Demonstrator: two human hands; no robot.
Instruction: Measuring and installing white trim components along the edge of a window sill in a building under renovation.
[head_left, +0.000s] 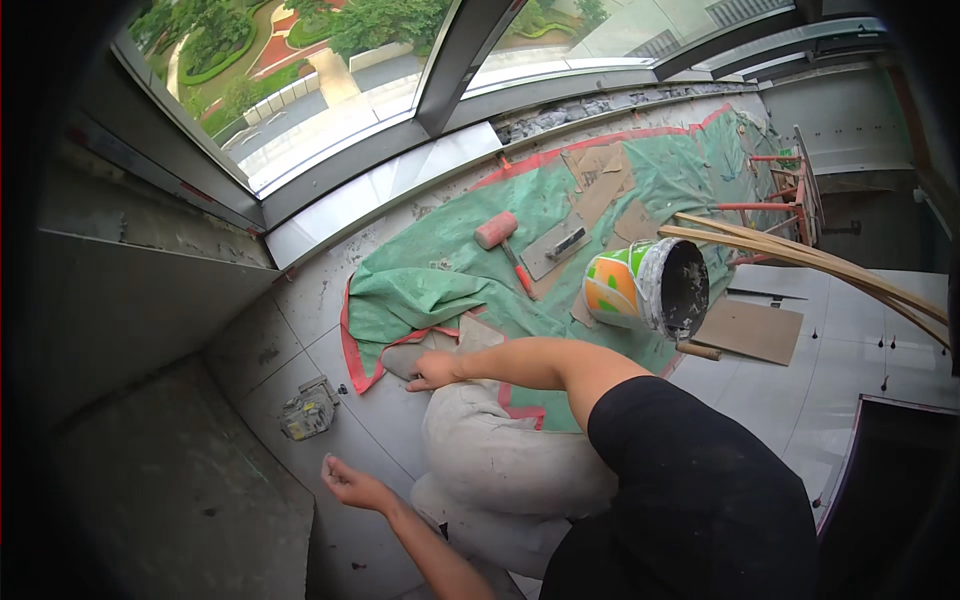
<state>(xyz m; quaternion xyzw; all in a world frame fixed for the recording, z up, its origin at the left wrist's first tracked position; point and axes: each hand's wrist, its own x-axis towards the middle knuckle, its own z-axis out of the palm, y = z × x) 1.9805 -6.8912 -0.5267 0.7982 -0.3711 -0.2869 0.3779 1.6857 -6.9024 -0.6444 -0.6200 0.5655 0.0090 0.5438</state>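
Observation:
My right arm stretches across my bent knees, and my right hand [432, 371] closes at the edge of a grey rounded piece [403, 360] by the corner of a green sheet [425, 300]. Whether that piece is cloth or sponge I cannot tell. Low over the pale floor tiles [375, 430] is my left hand [355, 488], its fingers curled together; anything between them is hidden. Near it lies a dirty grey and yellow boxy device [310, 408]. Farther off, a red-headed mallet [497, 231] and a flat trowel [556, 247] rest on the sheet.
A mortar-smeared bucket [625, 285] tilts at the right, with a wooden handle [698, 350] near its rim. Long wooden strips [830, 260] reach past it toward a red metal frame [795, 200]. Cardboard [750, 330] lies on the tiles. Tall windows [330, 80] line the far side.

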